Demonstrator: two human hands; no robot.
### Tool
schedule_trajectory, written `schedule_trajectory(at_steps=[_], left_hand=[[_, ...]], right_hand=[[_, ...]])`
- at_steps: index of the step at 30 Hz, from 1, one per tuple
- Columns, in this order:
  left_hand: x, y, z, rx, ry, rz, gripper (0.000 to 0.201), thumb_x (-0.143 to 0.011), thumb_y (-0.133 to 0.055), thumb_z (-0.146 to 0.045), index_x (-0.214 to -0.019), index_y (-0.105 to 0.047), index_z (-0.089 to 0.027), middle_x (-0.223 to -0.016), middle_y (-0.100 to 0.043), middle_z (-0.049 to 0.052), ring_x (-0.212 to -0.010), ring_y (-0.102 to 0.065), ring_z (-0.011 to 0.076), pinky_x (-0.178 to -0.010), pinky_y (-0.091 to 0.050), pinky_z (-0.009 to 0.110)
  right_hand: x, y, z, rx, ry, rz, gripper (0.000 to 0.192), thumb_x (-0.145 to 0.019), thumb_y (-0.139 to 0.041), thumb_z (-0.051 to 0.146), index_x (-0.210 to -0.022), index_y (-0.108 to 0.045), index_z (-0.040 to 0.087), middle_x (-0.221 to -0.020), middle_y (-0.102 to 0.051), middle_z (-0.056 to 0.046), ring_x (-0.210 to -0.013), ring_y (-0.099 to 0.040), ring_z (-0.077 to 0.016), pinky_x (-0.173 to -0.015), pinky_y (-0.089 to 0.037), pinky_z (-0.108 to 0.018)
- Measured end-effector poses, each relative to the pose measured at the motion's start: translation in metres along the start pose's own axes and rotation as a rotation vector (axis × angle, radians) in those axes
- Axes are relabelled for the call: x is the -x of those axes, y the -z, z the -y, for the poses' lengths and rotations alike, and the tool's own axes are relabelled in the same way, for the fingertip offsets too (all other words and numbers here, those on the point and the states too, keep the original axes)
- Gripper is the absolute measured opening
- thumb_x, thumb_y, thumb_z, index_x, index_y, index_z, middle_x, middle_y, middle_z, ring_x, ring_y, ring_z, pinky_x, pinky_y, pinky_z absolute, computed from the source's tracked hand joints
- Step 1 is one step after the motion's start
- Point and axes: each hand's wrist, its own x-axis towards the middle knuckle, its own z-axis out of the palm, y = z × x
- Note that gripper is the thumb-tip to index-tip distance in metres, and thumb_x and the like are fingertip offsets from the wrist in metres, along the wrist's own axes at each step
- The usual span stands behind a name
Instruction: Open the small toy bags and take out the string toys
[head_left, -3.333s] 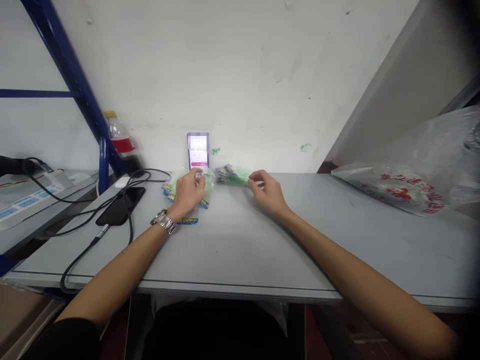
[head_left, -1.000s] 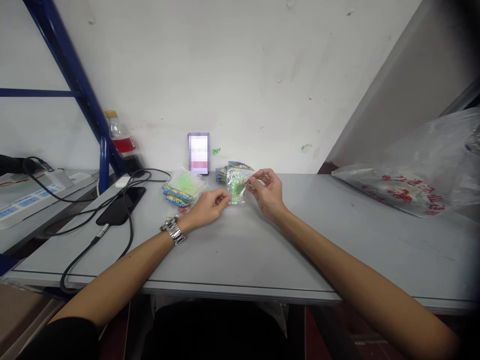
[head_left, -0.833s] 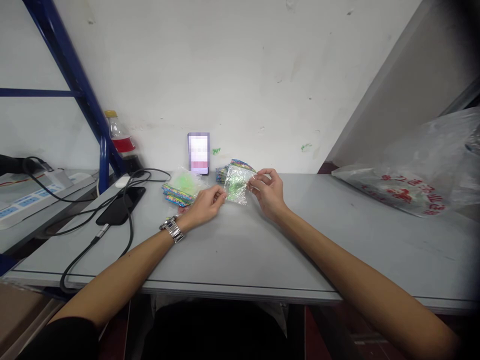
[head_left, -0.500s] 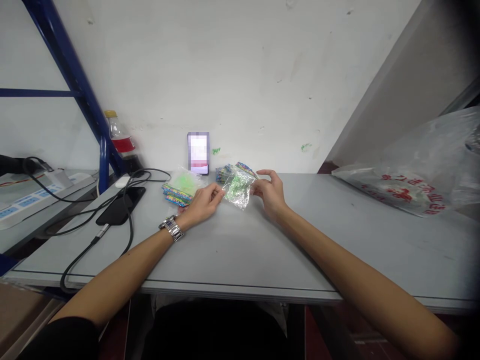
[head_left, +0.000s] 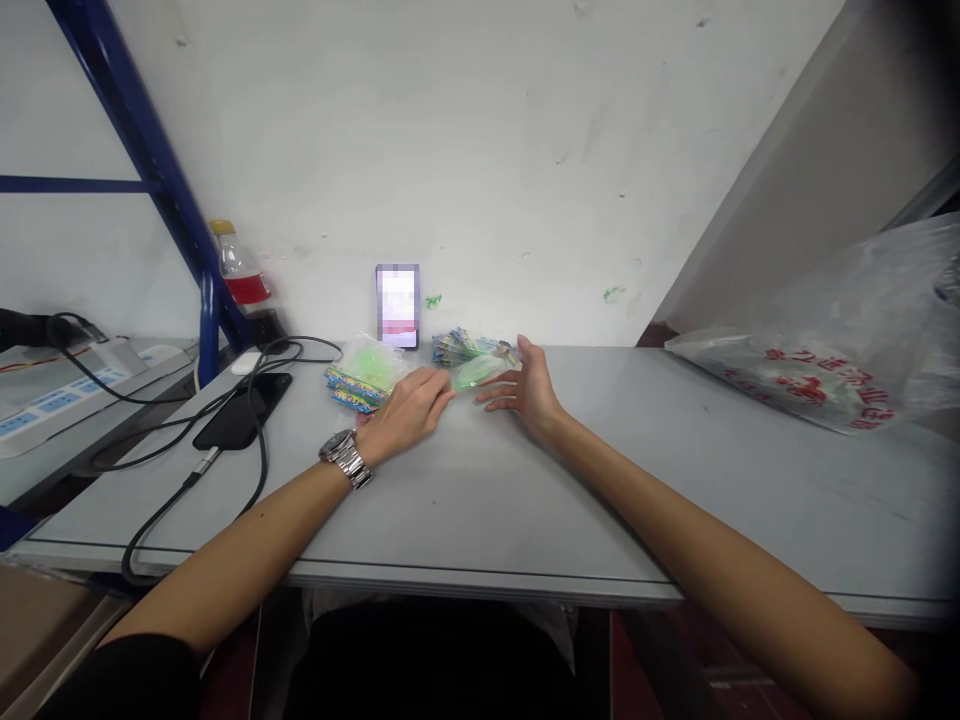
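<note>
My left hand (head_left: 417,402), with a metal watch on the wrist, pinches one end of a clear plastic bag (head_left: 477,374) with green contents. The bag stretches to the right and looks tilted and slightly blurred. My right hand (head_left: 528,390) is beside it with fingers spread; whether the fingertips touch the bag I cannot tell. Just behind lies a pile of colorful printed packets (head_left: 454,345). Left of my left hand rests another clear bag with pale green contents (head_left: 369,366), over more patterned packets (head_left: 352,390).
A lit phone (head_left: 397,306) leans on the wall. On the left are a black phone (head_left: 241,412) with cables, a power strip (head_left: 56,400), a white case (head_left: 246,362) and a bottle (head_left: 241,270). A plastic bag with red print (head_left: 810,385) lies at right.
My right hand has gone from pinching the green-filled bag to spread fingers. The bag has tipped from facing me to a flatter, edge-on pose, still in my left hand.
</note>
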Motion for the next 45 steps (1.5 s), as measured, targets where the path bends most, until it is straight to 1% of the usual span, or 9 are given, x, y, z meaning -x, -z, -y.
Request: schedule_trajectory(at_steps=[2,5,9,17,24,31,39,42,45], left_hand=[[0.0,0.001,0.0,-0.002,-0.016,0.021,0.02,-0.097,-0.042,-0.025,-0.081,-0.051,-0.019,-0.081,-0.056,0.004,-0.075,-0.051,0.0174,-0.068,-0.039,0.029],[-0.001,0.001,0.0,-0.003,-0.022,0.043,0.022,-0.097,-0.042,-0.027,-0.079,-0.052,-0.019,-0.078,-0.055,0.003,-0.073,-0.05,0.0174,-0.068,-0.039,0.03],[-0.001,-0.001,0.001,0.018,-0.03,0.065,0.027,-0.095,-0.046,-0.027,-0.07,-0.049,-0.019,-0.072,-0.051,0.002,-0.071,-0.048,0.0169,-0.065,-0.037,0.029],[-0.003,0.001,-0.003,0.216,0.203,-0.093,0.026,-0.092,-0.048,-0.029,-0.068,-0.045,-0.02,-0.067,-0.052,-0.001,-0.064,-0.047,0.0133,-0.061,-0.036,0.027],[-0.007,-0.007,0.004,0.238,0.432,-0.252,0.02,-0.088,-0.046,-0.027,-0.069,-0.041,-0.021,-0.061,-0.052,-0.003,-0.058,-0.048,0.0123,-0.059,-0.034,0.027],[-0.01,-0.007,0.008,0.48,0.703,-0.216,0.021,-0.084,-0.042,-0.022,-0.063,-0.04,-0.021,-0.056,-0.056,-0.003,-0.052,-0.055,0.0132,-0.059,-0.041,0.027],[-0.006,-0.003,0.001,0.327,0.548,-0.188,0.024,-0.091,-0.046,-0.044,-0.083,-0.044,-0.021,-0.07,-0.059,-0.001,-0.065,-0.059,0.0159,-0.065,-0.043,0.03],[-0.005,-0.006,-0.001,0.307,0.492,-0.167,0.024,-0.084,-0.059,-0.036,-0.092,-0.042,-0.021,-0.073,-0.058,-0.002,-0.065,-0.057,0.0149,-0.064,-0.043,0.028],[-0.004,-0.008,0.003,0.28,0.449,-0.184,0.019,-0.083,-0.053,-0.019,-0.096,-0.04,-0.021,-0.07,-0.056,-0.004,-0.063,-0.056,0.0143,-0.064,-0.041,0.028]], right_hand=[[0.001,0.0,0.0,-0.006,0.0,0.013,0.046,-0.078,-0.05,0.064,-0.097,-0.051,0.022,-0.066,-0.068,-0.005,-0.053,-0.067,-0.0233,-0.045,-0.049,-0.032],[0.002,0.0,-0.001,0.057,0.029,0.0,0.026,-0.068,-0.068,0.035,-0.085,-0.054,0.022,-0.061,-0.064,0.001,-0.049,-0.065,-0.0194,-0.047,-0.051,-0.03],[0.0,-0.001,-0.004,0.071,0.054,-0.026,0.024,-0.058,-0.064,0.011,-0.078,-0.056,0.021,-0.057,-0.059,0.004,-0.049,-0.062,-0.0154,-0.052,-0.053,-0.03],[-0.007,0.004,-0.01,0.026,0.2,-0.032,0.024,-0.058,-0.071,0.018,-0.076,-0.056,0.021,-0.063,-0.056,0.005,-0.055,-0.058,-0.013,-0.066,-0.055,-0.035],[-0.006,0.002,-0.013,0.032,0.297,0.022,0.026,-0.058,-0.075,0.026,-0.074,-0.055,0.021,-0.066,-0.054,0.004,-0.058,-0.057,-0.014,-0.066,-0.051,-0.035],[-0.003,0.001,-0.01,0.044,0.307,0.026,0.022,-0.058,-0.071,0.019,-0.073,-0.055,0.02,-0.062,-0.051,0.004,-0.055,-0.052,-0.0129,-0.059,-0.045,-0.032],[-0.003,0.003,-0.011,0.148,0.35,0.012,0.019,-0.058,-0.068,0.022,-0.076,-0.06,0.019,-0.065,-0.051,0.004,-0.058,-0.048,-0.0131,-0.059,-0.05,-0.035],[-0.001,0.0,-0.011,0.139,0.383,0.062,0.02,-0.06,-0.07,0.026,-0.077,-0.061,0.019,-0.069,-0.053,0.003,-0.059,-0.05,-0.0138,-0.059,-0.052,-0.036],[0.0,0.0,-0.011,0.131,0.38,0.057,0.021,-0.06,-0.069,0.026,-0.077,-0.061,0.019,-0.068,-0.052,0.003,-0.06,-0.05,-0.0138,-0.059,-0.052,-0.035]])
